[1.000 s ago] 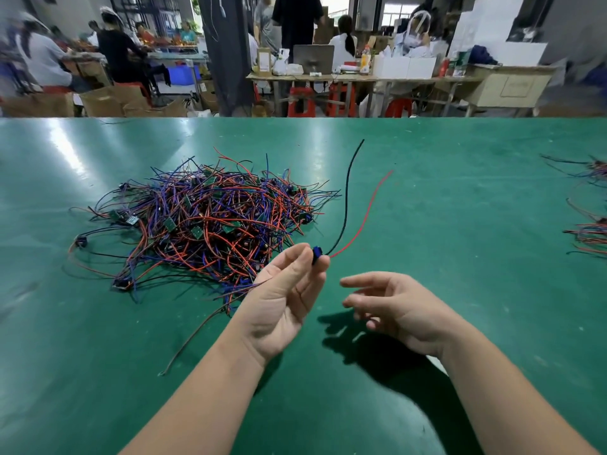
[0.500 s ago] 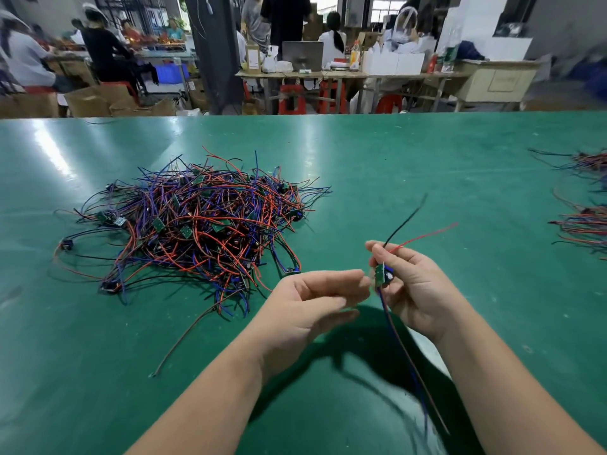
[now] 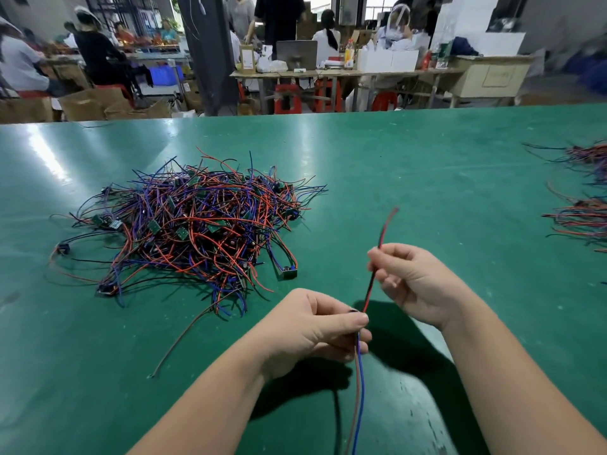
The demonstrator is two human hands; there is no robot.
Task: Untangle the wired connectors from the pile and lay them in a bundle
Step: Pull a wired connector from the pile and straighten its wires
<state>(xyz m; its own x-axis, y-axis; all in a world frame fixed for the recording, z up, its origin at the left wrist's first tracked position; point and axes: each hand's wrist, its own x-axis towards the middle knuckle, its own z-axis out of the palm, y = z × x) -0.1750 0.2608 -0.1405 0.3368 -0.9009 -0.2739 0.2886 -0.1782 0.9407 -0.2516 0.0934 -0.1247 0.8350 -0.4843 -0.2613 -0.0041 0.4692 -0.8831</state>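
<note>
A tangled pile of red, blue and black wired connectors (image 3: 197, 224) with small green boards lies on the green table (image 3: 410, 178), left of centre. One wired connector (image 3: 372, 280) is stretched between my hands in front of the pile. My left hand (image 3: 312, 330) pinches it at its middle, with blue and red wires hanging down toward me. My right hand (image 3: 414, 280) grips its red and black wires higher up, their ends pointing up and away. The connector's board is hidden in my left fingers.
Sorted wire bundles (image 3: 581, 221) lie at the table's right edge, more (image 3: 588, 156) behind them. A loose connector (image 3: 289, 272) sits at the pile's near right, and a single stray wire (image 3: 184, 336) trails toward me. Beyond the table, people work at benches.
The connector passed from my left hand to my right, then both hands took it. My hands have since drawn apart along it, pulling the wires straight between them.
</note>
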